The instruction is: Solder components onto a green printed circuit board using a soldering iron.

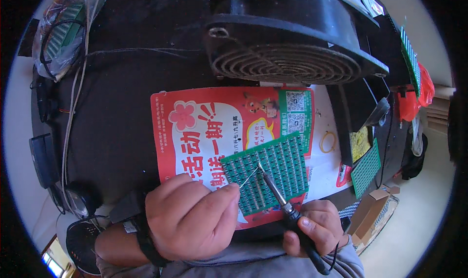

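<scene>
A green circuit board panel (292, 156) with rows of small parts lies tilted on a red and white printed sheet (168, 151). My left hand (192, 217) is closed, pinching a thin length of solder wire (247, 178) between thumb and forefinger. The wire's far end reaches the panel's middle. In my right hand (321, 224) is a soldering iron (275, 192), held by its black handle. Its tip meets the wire's end at the board's surface, though the exact joint is too small to make out.
A black fan (287, 49) with a round grille stands just beyond the sheet. Further right are a second green board (366, 168), a yellow pad (360, 146) in a dark holder, and a cardboard box (373, 214). A clear bag (61, 39) with boards and cables lies far left.
</scene>
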The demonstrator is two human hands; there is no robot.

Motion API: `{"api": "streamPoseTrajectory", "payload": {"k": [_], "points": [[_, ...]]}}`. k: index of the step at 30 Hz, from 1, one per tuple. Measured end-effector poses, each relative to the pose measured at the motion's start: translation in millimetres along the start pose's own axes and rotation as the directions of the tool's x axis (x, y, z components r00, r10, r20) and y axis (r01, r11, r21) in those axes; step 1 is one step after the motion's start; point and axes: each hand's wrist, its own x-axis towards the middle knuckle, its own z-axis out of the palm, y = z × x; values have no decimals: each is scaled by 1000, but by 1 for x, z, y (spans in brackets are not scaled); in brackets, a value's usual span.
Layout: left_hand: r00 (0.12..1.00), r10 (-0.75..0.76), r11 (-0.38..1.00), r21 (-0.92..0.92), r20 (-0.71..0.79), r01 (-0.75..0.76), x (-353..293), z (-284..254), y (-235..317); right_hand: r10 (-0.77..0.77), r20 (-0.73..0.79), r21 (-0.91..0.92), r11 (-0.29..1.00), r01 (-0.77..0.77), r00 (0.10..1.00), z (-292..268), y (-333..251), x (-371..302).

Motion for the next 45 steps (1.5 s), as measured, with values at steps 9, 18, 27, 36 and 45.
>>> {"api": "streamPoseTrajectory", "payload": {"k": [9,18,27,36,45], "points": [[1000,16,1000,-8,-2,-16,0,2,-1,-1,18,12,1000,1,1000,-2,0,2],[1000,-10,1000,-16,-10,10,-1,2,1,-23,-10,9,1000,23,1000,-3,1,-4],[1000,8,1000,-21,6,-8,0,1,1,-33,-1,10,999,33,999,-3,1,-5],[1000,25,1000,-10,20,-25,-1,5,0,-55,-33,41,998,56,998,0,4,-5],[997,76,997,-18,27,-76,-3,7,-2,-44,-47,40,998,46,998,-1,2,-7]]}}
